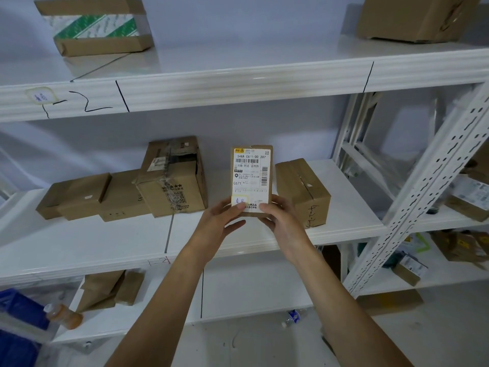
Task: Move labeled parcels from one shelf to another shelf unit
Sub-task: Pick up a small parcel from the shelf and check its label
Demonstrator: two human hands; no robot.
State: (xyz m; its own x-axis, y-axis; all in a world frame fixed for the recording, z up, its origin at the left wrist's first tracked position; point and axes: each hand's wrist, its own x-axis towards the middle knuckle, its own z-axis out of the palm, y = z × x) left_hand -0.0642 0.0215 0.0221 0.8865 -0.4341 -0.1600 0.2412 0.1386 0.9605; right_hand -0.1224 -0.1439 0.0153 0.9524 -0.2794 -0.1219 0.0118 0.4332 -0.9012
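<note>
A small flat cardboard parcel (252, 176) with a white shipping label stands upright in front of the middle shelf (105, 242), its label facing me. My left hand (221, 221) grips its lower left corner, thumb on a yellow-edged sticker. My right hand (280, 221) grips its lower right corner. Behind and to the right, a brown box (304, 189) with pen writing on its side rests on the same shelf. To the left lies a taped box (176, 178) leaning on two flatter boxes (87, 196).
The upper shelf (211, 83) carries a green-striped box (95, 25) at left and a large box (412, 17) at right. A second white rack (434, 181) at right holds several parcels. Below are flat parcels (111, 288), an orange bottle (64, 316), blue crates (18, 321) and a water bottle (292, 317).
</note>
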